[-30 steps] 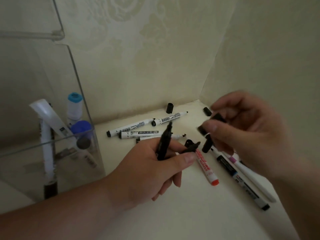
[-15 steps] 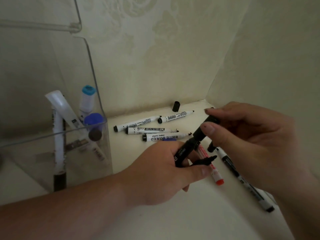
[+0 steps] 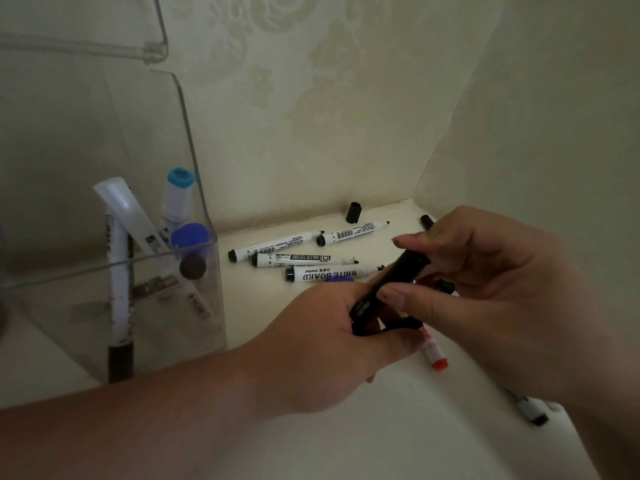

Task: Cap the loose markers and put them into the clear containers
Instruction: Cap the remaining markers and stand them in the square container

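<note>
The left hand (image 3: 329, 341) is clamping its curled fingers round the lower barrel of a black marker (image 3: 388, 289), held above the middle of the worktop (image 3: 398, 438). The right hand (image 3: 491, 292) is pinching the marker's capped top end between thumb and forefinger. I cannot tell whether the cap is sitting fully home. If the push is going in at an angle, the cap is likely to be seating crooked or popping back off. The left hand is also trapping a thin black pen (image 3: 403, 323) under its thumb. Squeezing harder for the cap is risking that pen slipping out onto the markers below. The right forearm is hanging over the worktop's right edge, so a careless sweep could be knocking a marker off. The round loose caps could be rolling away at a nudge.

Counting now:
- Two clear containers are showing: one (image 3: 79, 271) at the left edge, seemingly holding five pens, and another's corner (image 3: 152, 53) above it.
- Two hands are working.
- Four white markers (image 3: 329, 273) are lying uncapped along the back edge.
- One red-ended marker (image 3: 435, 356) is lying under the hands.
- One marker (image 3: 530, 408) is peeking out by the right edge.
- Two loose caps (image 3: 354, 212) are sitting near the back right corner.
</note>
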Tool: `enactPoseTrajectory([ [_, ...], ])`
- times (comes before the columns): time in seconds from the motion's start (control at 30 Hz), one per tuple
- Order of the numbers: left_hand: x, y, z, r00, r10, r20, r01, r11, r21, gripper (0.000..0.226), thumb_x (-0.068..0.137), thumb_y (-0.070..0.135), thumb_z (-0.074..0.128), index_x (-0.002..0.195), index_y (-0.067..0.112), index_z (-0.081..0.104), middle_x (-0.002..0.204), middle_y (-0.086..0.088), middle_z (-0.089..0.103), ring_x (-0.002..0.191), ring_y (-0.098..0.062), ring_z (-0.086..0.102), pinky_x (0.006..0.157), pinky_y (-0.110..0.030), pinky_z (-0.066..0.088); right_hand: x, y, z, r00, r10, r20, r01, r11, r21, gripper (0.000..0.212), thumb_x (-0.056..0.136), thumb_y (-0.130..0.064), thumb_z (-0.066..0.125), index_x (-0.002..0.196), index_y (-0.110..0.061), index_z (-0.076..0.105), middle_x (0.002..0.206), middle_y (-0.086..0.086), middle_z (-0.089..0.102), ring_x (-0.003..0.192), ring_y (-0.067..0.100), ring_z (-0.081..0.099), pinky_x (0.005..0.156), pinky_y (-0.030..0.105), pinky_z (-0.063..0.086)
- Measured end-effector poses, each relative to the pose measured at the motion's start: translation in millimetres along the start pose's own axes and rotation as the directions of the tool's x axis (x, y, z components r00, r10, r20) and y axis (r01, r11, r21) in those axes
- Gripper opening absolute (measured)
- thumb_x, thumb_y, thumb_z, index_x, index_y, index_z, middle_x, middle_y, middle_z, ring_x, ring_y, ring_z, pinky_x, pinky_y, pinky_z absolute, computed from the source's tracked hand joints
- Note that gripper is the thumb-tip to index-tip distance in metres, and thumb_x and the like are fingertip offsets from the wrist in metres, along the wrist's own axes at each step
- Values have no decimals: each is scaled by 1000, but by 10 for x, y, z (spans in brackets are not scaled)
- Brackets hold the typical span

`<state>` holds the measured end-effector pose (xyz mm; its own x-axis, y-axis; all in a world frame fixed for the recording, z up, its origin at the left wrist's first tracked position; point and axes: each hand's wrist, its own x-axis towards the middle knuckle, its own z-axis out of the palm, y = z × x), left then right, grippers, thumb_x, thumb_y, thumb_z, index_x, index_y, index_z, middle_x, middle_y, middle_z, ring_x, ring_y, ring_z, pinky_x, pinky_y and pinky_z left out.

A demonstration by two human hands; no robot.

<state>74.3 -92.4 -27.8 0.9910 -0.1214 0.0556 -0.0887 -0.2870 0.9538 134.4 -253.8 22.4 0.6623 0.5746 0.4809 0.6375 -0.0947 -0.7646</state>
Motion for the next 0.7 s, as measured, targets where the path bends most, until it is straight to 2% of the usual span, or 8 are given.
enactPoseTrajectory([
  [0.07,0,1,0,1000,13,-9,-14,1000,-25,13,90,33,72,78,36,67,55,5,62,45,-3,53,49,-15,41,7,1,20,1000,-24,-6,24,998,-60,40,67,-23,92,101,-26,72,86,-9,76,80,19,76,70,47,59],
  [0.17,-4,-3,-7,1000,21,-1,-21,998,-60,8,91,31,71,89,23,68,53,5,59,42,-3,51,47,-15,39,10,31,37,999,-53,-8,51,990,-134,39,68,-26,86,105,-31,73,89,-12,75,84,17,75,80,43,60],
  [0.27,-1,2,-3,999,43,15,-42,997,-58,6,92,32,70,94,37,67,56,7,59,47,-4,54,50,-17,42,-4,25,48,997,-62,-43,57,992,-113,30,70,-31,82,99,-30,73,88,-11,75,84,16,75,81,37,60],
  [0.4,-5,2,6,999,45,-13,-46,993,-111,32,93,24,69,71,46,64,50,12,55,42,-4,47,46,-16,38,-4,-14,100,997,-57,-49,50,990,-133,31,71,-31,83,100,-27,73,88,-10,76,85,15,75,78,36,60],
  [0.53,-5,-4,36,999,42,-20,-45,979,-199,34,89,18,70,68,44,67,48,14,54,45,-7,43,47,-22,36,-8,-85,148,998,-31,-47,23,988,-151,33,72,-24,83,102,-33,73,87,-14,73,85,12,74,52,17,53],
  [0.57,-9,-6,42,999,44,-18,-47,973,-228,31,84,18,68,65,43,66,48,15,53,45,-5,42,47,-21,35,-15,-104,162,998,-41,-45,33,987,-157,37,73,-23,83,107,-34,72,88,-15,73,85,12,74,52,20,54],
  [0.63,-13,-11,51,999,54,-8,-54,958,-282,21,73,22,66,60,39,64,47,14,51,43,-3,41,45,-18,33,-31,-102,180,996,-88,-32,80,979,-186,38,74,-22,83,109,-33,72,89,-15,74,86,9,73,63,25,58],
  [0.7,-13,-28,51,999,49,-9,-49,950,-309,16,69,24,66,59,36,63,46,11,51,39,-3,41,41,-17,32,-14,-74,169,993,-113,-24,104,968,-227,35,75,-22,83,108,-31,74,90,-15,74,87,7,73,72,23,58],
])
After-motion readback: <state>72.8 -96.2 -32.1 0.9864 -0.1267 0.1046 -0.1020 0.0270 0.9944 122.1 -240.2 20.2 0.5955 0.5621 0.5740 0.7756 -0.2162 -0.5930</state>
